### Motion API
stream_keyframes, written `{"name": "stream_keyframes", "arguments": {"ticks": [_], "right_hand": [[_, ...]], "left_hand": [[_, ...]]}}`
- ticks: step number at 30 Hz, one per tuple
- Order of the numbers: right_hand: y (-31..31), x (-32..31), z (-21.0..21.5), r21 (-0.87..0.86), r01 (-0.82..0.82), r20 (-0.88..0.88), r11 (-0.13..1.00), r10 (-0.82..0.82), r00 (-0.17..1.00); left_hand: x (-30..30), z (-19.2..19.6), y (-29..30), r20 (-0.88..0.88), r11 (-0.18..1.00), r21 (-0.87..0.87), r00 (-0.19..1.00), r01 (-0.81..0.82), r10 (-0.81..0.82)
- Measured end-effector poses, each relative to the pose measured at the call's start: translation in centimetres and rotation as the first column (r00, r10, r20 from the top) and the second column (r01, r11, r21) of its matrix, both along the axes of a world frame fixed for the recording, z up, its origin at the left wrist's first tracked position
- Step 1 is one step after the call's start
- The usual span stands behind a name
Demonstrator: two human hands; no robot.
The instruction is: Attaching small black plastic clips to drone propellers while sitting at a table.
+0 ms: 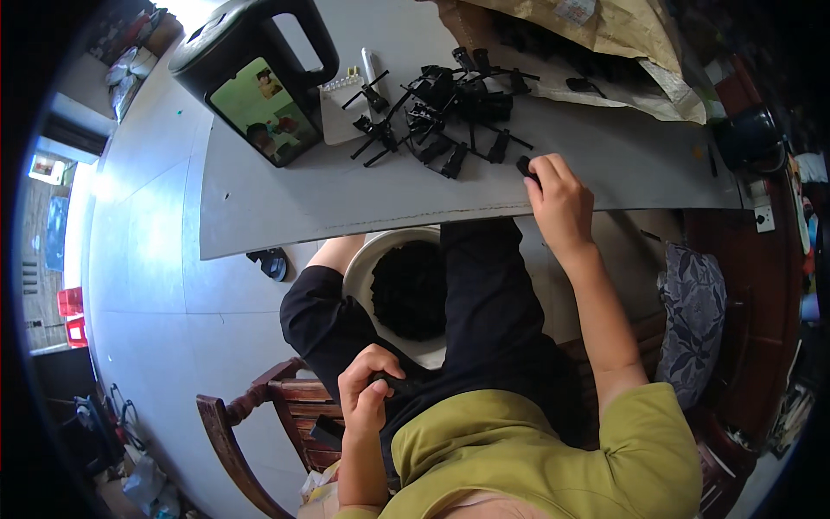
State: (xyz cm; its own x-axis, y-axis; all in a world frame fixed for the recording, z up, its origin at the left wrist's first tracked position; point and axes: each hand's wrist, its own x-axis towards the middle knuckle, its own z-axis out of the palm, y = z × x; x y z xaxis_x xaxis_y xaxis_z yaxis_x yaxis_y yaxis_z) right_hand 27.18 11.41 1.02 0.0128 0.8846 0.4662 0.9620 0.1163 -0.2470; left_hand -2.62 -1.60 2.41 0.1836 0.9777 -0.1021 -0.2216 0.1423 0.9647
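Observation:
My right hand (pixel 562 199) is over the grey table near its front edge, thumb and fingers pinching a small black plastic part (pixel 527 168). To its left lies a loose pile of black plastic parts (pixel 450 99), several with thin rods sticking out. Low above my lap, my left hand (pixel 367 385) is closed around a small dark piece (pixel 389 381), mostly covered by the fingers, so its kind does not show. Between my legs, below the table, a pale basin (pixel 354 277) holds a heap of black pieces (pixel 406 290).
On the table (pixel 346 195) a black jug (pixel 216 39) stands behind a lit screen (pixel 264 112), beside a spiral notepad (pixel 340 108) and white pen (pixel 368 65). An opened brown paper bag (pixel 596 35) lies at the back right. A wooden chair (pixel 251 402) is at lower left.

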Motion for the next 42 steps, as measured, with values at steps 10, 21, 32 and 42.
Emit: {"name": "stream_keyframes", "arguments": {"ticks": [10,21,32,42], "right_hand": [[-6.2,-8.9,2.4,-0.067,-0.663,-0.923,0.745,-0.299,-0.242],[-7.5,-11.7,3.6,-0.054,-0.839,-0.919,0.541,-0.356,-0.170],[-8.7,-11.9,3.4,-0.109,-0.847,-0.981,0.520,-0.194,0.007],[-8.7,-9.6,15.4,0.234,-0.781,-0.663,0.579,0.682,0.307]], "left_hand": [[3.5,1.3,2.6,-0.291,0.973,0.213,0.944,-0.093,0.154],[1.8,1.0,3.2,-0.273,0.862,0.500,0.931,-0.078,0.242],[1.1,0.1,2.6,-0.292,0.825,0.564,0.923,-0.047,0.252],[-1.1,-1.0,1.9,0.349,0.936,-0.137,0.868,-0.324,0.352]]}}
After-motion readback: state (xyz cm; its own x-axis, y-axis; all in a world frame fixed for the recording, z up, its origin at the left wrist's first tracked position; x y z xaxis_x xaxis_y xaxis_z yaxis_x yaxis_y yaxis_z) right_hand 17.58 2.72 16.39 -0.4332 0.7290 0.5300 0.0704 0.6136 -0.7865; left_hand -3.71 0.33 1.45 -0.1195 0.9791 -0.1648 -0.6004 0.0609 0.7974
